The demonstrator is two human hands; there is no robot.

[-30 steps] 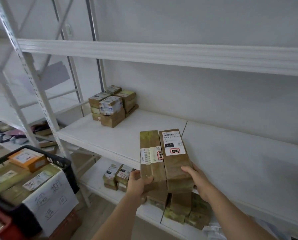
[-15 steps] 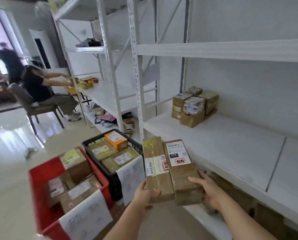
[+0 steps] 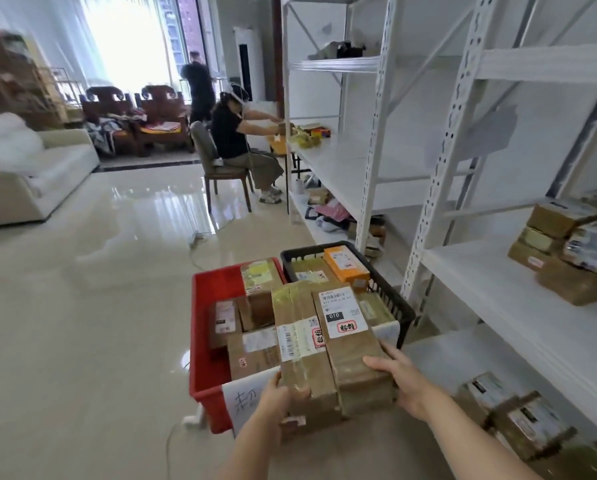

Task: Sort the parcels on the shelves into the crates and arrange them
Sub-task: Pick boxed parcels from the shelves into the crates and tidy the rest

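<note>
Two long brown parcels sit side by side in my hands above the crates. My left hand [image 3: 279,396] grips the near end of the left parcel [image 3: 302,344], which has a barcode label. My right hand [image 3: 399,382] holds the near right side of the right parcel [image 3: 350,337], labelled 010. Under them stand a red crate [image 3: 205,341] with several brown parcels and a paper sign on its front, and a black crate [image 3: 392,299] with an orange box [image 3: 345,263] and more parcels.
White metal shelving [image 3: 497,271] runs along the right, with a stack of parcels [image 3: 567,244] on the middle shelf and more parcels [image 3: 525,417] on the bottom one. A seated person [image 3: 234,133] works at the far shelf; another stands by the window. Glossy floor and a sofa [image 3: 30,174] lie left.
I have turned left from the shelf with both parcels still in my hands. They now hang over the red and black crates instead of the shelf.
</note>
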